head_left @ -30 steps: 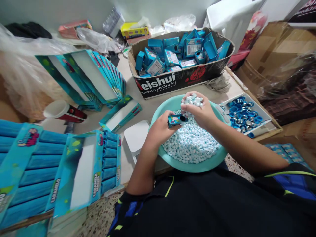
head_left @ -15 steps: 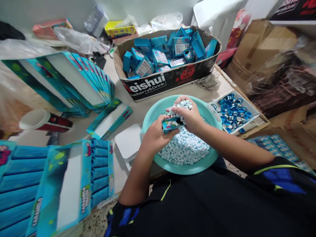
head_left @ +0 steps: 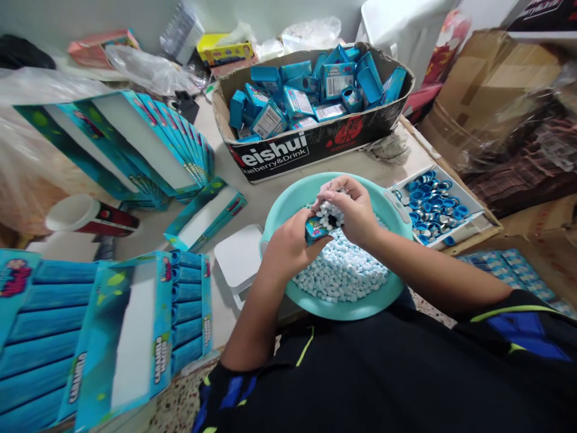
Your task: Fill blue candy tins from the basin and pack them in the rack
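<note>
Over a turquoise basin [head_left: 276, 234] my left hand [head_left: 295, 243] is closed around a small blue candy tin [head_left: 314, 230], its dark opening turned toward the right. My right hand [head_left: 354, 207] is cupped against that opening, its fingers curled over a handful of white candies [head_left: 330, 211]. Some of these candies lie at the mouth of the tin. Beneath both hands the basin holds a heap of small white and pale blue candies [head_left: 342, 276]. How full the tin is inside cannot be seen.
Behind the basin stands a cardboard box [head_left: 279, 157] full of blue tins. A white tray [head_left: 466, 219] with blue-and-silver caps sits at right. To the left are a white scale [head_left: 237, 257], display cartons [head_left: 135, 337] and a paper cup [head_left: 90, 216].
My right hand has curled further over the candies and tipped them toward the tin's opening. My left hand still holds the tin. The whole view has shifted slightly.
</note>
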Demonstrator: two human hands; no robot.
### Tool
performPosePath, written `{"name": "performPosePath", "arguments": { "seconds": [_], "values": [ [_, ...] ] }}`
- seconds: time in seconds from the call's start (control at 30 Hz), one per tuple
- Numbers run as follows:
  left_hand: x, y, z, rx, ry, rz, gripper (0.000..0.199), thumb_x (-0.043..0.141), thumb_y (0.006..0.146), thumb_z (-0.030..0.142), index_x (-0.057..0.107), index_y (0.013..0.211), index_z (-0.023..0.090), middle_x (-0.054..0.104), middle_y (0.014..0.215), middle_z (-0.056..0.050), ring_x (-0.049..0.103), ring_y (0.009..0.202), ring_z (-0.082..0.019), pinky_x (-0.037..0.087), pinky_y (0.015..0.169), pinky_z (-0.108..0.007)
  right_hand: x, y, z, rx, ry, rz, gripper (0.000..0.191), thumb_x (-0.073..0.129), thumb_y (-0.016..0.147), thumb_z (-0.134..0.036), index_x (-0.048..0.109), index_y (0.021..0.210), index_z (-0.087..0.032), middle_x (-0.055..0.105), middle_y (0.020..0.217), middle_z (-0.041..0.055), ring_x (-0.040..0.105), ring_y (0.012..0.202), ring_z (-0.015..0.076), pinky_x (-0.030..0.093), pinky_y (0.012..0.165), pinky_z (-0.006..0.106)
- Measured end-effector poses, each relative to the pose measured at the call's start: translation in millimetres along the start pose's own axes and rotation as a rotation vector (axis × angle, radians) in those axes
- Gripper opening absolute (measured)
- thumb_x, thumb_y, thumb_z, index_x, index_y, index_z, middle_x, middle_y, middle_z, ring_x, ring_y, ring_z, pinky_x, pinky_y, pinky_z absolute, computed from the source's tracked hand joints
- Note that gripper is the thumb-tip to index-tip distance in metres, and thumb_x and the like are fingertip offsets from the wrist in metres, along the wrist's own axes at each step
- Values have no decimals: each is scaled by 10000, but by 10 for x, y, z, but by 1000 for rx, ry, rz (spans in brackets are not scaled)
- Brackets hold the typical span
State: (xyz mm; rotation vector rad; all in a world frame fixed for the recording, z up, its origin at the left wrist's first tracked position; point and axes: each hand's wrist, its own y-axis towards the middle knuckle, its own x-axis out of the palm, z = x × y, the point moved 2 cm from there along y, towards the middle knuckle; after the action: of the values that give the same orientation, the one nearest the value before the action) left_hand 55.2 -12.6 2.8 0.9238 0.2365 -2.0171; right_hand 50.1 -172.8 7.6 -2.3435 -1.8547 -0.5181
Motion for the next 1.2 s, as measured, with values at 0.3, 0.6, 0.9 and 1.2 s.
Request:
{"name": "performPosePath", "arguments": {
  "seconds": [0.3,0.6,0.9,1.2],
  "values": [
    [5,39,12,-55,-119,-107,466,765,866,430,543,1223,230,694,1151,-78,681,1046,-281,538,863,-402,5,-49,3,-70,-39,-18,348,745,820,-527,528,763,-260,596,638,-48,572,563,138,508,585,298],
    [-43,-16,-33,-13,-155,13,511,787,860,409,524,1278,277,712,1188,-56,707,1032,-242,569,887,-380,2,-30,-46,-127,-32,-85,366,672,850,-504,540,630,-242,588,726,2,593,694,173,543,705,360],
    [-28,-11,-34,109,-71,66,429,756,899,334,554,1273,280,699,1250,-66,681,1162,-246,565,1003,-435,-3,-33,-59,-145,-55,-82,329,659,849,-491,621,635,-244,618,854,21,619,798,189,550,831,386],
    [-42,8,-9,225,-93,100,260,728,913,243,695,1171,260,649,1267,-76,659,1194,-227,559,1067,-437,-9,-30,-77,-104,71,-61,258,670,863,-466,674,731,-244,616,857,14,643,809,178,569,837,370]
  ]
}}
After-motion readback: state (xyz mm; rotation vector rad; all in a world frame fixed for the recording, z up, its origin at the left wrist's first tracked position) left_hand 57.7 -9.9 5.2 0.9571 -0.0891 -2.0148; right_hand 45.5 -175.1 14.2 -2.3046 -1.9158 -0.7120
